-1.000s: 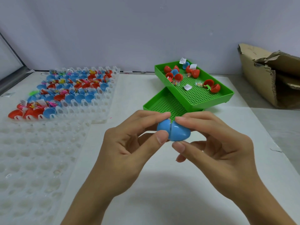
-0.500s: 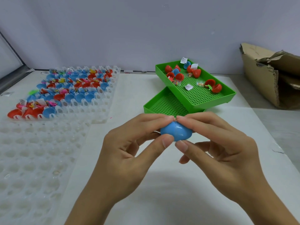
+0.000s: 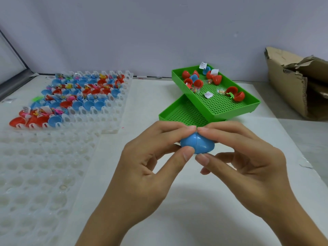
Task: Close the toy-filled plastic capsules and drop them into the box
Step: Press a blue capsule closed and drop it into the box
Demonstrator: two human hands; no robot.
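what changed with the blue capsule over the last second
The blue capsule went from halves slightly apart, with a gap showing, to pressed together with only a thin seam. The left hand and right hand squeezed inward and still pinch it between thumbs and fingertips. The green trays, the clear tray of open capsules and the cardboard box stayed put.

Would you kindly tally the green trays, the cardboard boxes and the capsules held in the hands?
Green trays: 2, the upper tray and the lower tray
Cardboard box: 1
Blue capsule, pinched between left hand and right hand: 1
Total: 4
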